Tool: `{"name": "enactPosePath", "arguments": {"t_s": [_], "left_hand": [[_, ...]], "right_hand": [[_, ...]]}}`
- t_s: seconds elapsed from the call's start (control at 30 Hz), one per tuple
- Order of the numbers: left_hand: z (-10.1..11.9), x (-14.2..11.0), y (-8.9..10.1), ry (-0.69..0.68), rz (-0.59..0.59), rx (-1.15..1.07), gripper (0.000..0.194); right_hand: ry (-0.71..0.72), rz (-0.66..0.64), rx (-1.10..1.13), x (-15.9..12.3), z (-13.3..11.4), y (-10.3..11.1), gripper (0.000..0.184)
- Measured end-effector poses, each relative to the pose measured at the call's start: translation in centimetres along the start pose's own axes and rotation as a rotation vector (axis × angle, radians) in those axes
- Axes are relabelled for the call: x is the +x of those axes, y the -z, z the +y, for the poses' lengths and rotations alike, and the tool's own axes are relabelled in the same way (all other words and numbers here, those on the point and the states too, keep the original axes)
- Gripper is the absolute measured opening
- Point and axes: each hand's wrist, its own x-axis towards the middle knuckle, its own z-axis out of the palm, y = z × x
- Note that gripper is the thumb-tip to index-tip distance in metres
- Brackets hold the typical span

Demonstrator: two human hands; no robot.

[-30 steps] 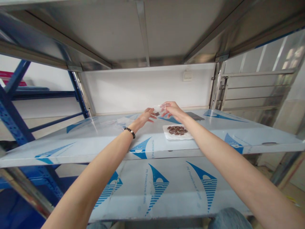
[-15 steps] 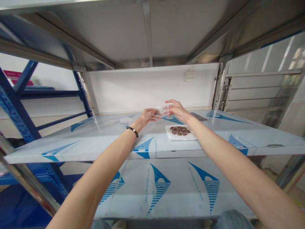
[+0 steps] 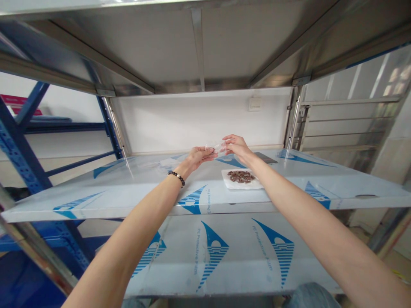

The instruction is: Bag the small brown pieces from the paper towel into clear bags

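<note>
Above the middle of the shelf, my left hand (image 3: 201,155), with a beaded bracelet at the wrist, has its thumb and fingers closed on the left side of a small clear plastic bag (image 3: 219,148). My right hand (image 3: 236,147) pinches the same bag from the other side, fingers curled. The bag's contents are too blurred to tell. Below my right forearm lies a white, flat tray (image 3: 228,185) bearing a pile of small brown elongated pieces (image 3: 241,176), which look like seeds or nuts.
A dark flat object (image 3: 266,158) lies behind the tray. Crumpled clear plastic (image 3: 167,164) rests on the film-covered shelf (image 3: 128,194) to the left. Overhead is a metal shelf (image 3: 176,51); metal posts (image 3: 294,115) stand at the back. A blue rack (image 3: 35,149) is at left.
My left thumb and fingers have closed together, and small dark pieces visible at its fingertips no longer show. My right fingers have drawn in on the bag. The view has shifted slightly.
</note>
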Motion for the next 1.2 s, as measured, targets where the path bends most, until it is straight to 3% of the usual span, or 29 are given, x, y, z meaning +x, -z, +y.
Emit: {"name": "enactPosePath", "arguments": {"t_s": [0.17, 0.3, 0.47, 0.73, 1.2], "left_hand": [[0.3, 0.0, 0.0, 0.022, 0.028, -0.016, 0.008], [0.6, -0.2, -0.4, 0.091, -0.070, 0.010, 0.006], [0.8, -0.5, -0.8, 0.137, -0.194, 0.053, 0.013], [1.0, -0.9, -1.7, 0.174, -0.297, 0.114, 0.013], [0.3, -0.5, -1.2, 0.170, -0.267, 0.139, 0.012]], "right_hand": [[-0.057, 0.208, 0.074, 0.0, -0.7, 0.1, 0.016], [-0.086, 0.384, 0.116, 0.2, -1.0, 0.5, 0.018], [-0.157, 0.508, 0.154, 0.6, -1.1, 0.7, 0.021], [-0.183, 0.555, 0.183, 0.7, -1.3, 0.7, 0.020], [-0.195, 0.582, 0.213, 1.2, -0.9, 1.2, 0.019]]}}
